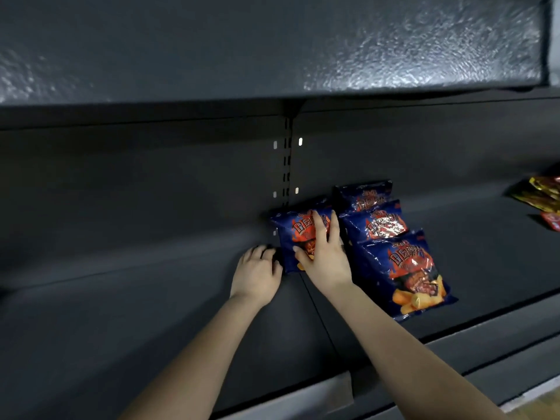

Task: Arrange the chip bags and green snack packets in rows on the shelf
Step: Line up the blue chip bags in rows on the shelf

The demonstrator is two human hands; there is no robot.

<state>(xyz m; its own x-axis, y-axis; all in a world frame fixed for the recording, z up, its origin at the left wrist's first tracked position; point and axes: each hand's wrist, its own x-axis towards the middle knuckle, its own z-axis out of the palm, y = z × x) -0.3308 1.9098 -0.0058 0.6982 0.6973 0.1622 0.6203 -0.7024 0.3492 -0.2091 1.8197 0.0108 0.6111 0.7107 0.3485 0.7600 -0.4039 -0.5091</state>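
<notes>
Several dark blue chip bags with red and orange print lie on the dark shelf (151,298). Three of them form a row running back to front: a rear bag (365,197), a middle bag (375,222) and a front bag (403,274). A separate blue bag (295,234) lies to their left near the back wall. My right hand (325,256) rests flat on this bag with fingers spread. My left hand (257,271) touches the bag's lower left edge, fingers curled at it. No green packets are in view.
An upper shelf (272,47) overhangs the space closely. A slotted upright (287,165) runs down the back wall. Yellow and red snack packets (539,195) lie at the far right. The shelf's front lip (485,353) runs along the lower right.
</notes>
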